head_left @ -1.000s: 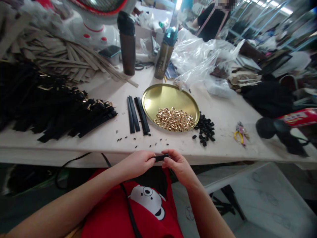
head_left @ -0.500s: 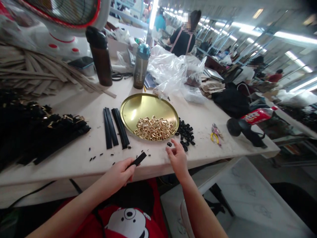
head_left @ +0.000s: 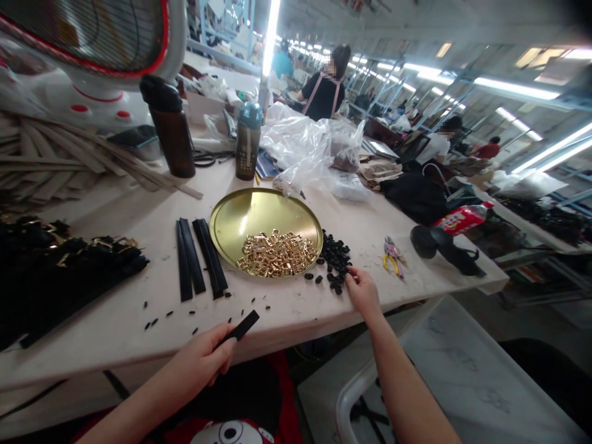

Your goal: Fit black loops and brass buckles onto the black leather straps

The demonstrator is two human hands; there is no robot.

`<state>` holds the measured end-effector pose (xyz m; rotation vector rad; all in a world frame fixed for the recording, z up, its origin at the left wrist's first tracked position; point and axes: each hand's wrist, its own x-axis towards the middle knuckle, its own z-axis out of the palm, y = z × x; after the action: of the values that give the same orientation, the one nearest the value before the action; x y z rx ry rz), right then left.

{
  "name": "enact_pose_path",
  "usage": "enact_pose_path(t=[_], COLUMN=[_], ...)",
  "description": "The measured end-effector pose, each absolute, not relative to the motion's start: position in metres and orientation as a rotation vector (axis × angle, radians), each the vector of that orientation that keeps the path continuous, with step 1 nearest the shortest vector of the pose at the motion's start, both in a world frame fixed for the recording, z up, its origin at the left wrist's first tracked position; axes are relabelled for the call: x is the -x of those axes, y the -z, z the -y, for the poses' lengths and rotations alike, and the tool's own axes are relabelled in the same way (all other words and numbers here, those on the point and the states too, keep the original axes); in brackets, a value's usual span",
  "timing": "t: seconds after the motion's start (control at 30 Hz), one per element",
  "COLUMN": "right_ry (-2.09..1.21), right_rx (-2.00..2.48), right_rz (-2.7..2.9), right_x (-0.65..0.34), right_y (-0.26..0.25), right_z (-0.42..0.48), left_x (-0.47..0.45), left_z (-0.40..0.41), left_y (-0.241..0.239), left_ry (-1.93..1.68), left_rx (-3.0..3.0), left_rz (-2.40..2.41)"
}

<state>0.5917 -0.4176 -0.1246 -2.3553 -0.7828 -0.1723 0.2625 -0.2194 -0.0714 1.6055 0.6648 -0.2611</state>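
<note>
In my left hand is a black strap, pinched between thumb and fingers, its free end pointing up and right past the table's front edge. My right hand is at the right side of a pile of small black pieces, with thumb and fingertips drawn together against it. Whatever lies between those fingertips is too small to make out. A round gold tray holds a heap of gold metal buckles. Several flat black straps lie left of the tray.
Bundled black straps with gold fittings fill the table's left side. Behind stand a fan, a brown bottle, a grey bottle and clear plastic bags. Pliers and a red-labelled bottle lie right. Another person stands farther back.
My right hand has moved right, from near the tray's front edge to the black pile, and its fingers have closed. The left hand keeps the strap. The camera view has shifted slightly.
</note>
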Motion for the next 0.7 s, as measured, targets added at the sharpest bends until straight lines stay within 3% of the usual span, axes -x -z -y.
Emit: enact_pose_path(t=[0.27,0.5,0.7], right_ry=[0.119,0.319,0.224], right_rx=[2.298,2.305,2.296], right_rz=[0.849,0.684,0.759], right_x=[-0.567,-0.606,-0.629], right_y=[0.126,0.126,0.118], right_z=[0.409,0.413,0.393], left_x=[-0.257,-0.251,-0.253], left_z=[0.219,0.220,0.217], left_y=[0.070,0.070,0.057], left_ry=[0.284,0.270,0.263], left_rx=[-1.609,-1.608,-1.591], left_rz=[-0.698,-0.685,-0.715])
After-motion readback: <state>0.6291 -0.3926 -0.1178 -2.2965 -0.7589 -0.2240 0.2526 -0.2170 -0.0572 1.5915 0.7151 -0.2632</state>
